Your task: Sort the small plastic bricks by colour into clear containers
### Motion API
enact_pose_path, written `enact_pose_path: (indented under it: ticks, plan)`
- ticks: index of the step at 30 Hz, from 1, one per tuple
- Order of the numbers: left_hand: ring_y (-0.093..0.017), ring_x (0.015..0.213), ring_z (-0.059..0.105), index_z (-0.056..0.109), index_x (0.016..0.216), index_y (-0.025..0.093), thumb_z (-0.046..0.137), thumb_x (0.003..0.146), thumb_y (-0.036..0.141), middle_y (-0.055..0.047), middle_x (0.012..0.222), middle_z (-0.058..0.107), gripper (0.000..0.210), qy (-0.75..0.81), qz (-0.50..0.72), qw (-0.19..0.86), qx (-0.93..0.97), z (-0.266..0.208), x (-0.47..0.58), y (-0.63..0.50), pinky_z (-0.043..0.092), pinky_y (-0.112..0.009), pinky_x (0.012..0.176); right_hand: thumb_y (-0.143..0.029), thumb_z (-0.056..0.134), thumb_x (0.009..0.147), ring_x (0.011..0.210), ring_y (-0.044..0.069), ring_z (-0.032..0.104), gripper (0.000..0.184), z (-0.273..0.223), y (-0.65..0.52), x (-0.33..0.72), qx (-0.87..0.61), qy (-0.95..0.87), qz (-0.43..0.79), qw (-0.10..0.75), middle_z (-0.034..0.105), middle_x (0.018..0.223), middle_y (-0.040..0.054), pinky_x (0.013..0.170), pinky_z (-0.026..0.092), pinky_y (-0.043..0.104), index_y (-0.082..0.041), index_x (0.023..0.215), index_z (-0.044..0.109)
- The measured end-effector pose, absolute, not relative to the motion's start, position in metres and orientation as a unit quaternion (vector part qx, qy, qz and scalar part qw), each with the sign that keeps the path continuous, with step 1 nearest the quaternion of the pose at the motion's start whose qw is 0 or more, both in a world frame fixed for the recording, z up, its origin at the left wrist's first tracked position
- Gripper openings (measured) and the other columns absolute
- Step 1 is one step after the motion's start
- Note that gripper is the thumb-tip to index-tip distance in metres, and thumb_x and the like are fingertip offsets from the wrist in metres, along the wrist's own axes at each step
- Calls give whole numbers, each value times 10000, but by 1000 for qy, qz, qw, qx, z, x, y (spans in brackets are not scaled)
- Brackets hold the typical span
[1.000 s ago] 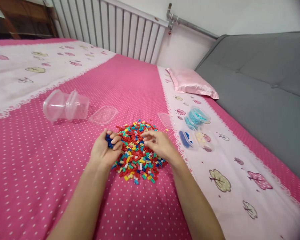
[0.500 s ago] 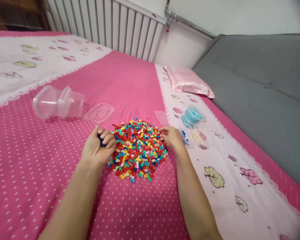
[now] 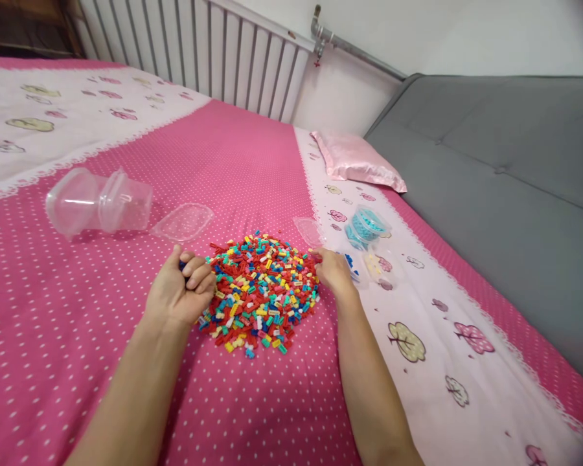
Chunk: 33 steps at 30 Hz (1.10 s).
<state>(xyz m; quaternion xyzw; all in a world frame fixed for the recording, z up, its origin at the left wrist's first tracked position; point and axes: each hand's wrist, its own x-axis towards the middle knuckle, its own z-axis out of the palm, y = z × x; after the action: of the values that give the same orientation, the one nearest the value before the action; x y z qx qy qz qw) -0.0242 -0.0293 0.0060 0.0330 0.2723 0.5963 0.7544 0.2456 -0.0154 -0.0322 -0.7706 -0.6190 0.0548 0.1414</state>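
A broad heap of small toy building bricks [image 3: 262,291] in red, yellow, teal, blue and white lies on the pink bedspread. At its left edge, my left hand [image 3: 184,288] is palm up with the fingers curled over dark blue bricks [image 3: 182,265], of which only a bit shows. My right hand [image 3: 333,268] reaches the heap's right edge, fingers bent and drawn together by red bricks. What its fingertips hold, if anything, is too small to tell. Just beyond that hand is a clear tub with blue bricks [image 3: 350,265].
A clear tub of teal bricks [image 3: 366,226] and one with pale yellow bricks [image 3: 374,264] stand to the right. Stacked clear tubs [image 3: 100,202] lie on their side at the left, near a clear lid [image 3: 184,221]. Another lid [image 3: 307,230] lies behind the heap.
The fingers of my left hand have closed further over the dark blue bricks. My right fingertips have drawn together at the heap's edge. The view has shifted slightly.
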Motion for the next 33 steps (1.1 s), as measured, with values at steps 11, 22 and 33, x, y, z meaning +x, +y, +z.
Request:
enact_pose_path:
  ticks: [11,22,33]
  plan:
    - [-61,269,233,316,578,196,262,927,293,78,382,263,366,275,591,757,42,4,-27,-28,182,-198,285,-203,618,676,679,128,620,158,-19,-19,233,-720,-659,142,163,689,727,-15,631,450,212,-250,802,701]
    - [-45,349,336,426,641,154,270,907,199,32,496,399,311,262,554,789,40,9,-21,-30,290,-143,308,-222,602,699,736,165,647,158,-17,-19,224,-738,-640,112,180,710,764,23,676,461,240,-244,807,715]
    - [-144,594,578,563,892,63,338,881,203,-133,730,584,265,310,429,845,76,12,7,-45,487,-192,426,-262,567,746,648,112,606,197,20,-45,174,-545,-675,252,430,686,815,17,619,479,221,-198,902,669]
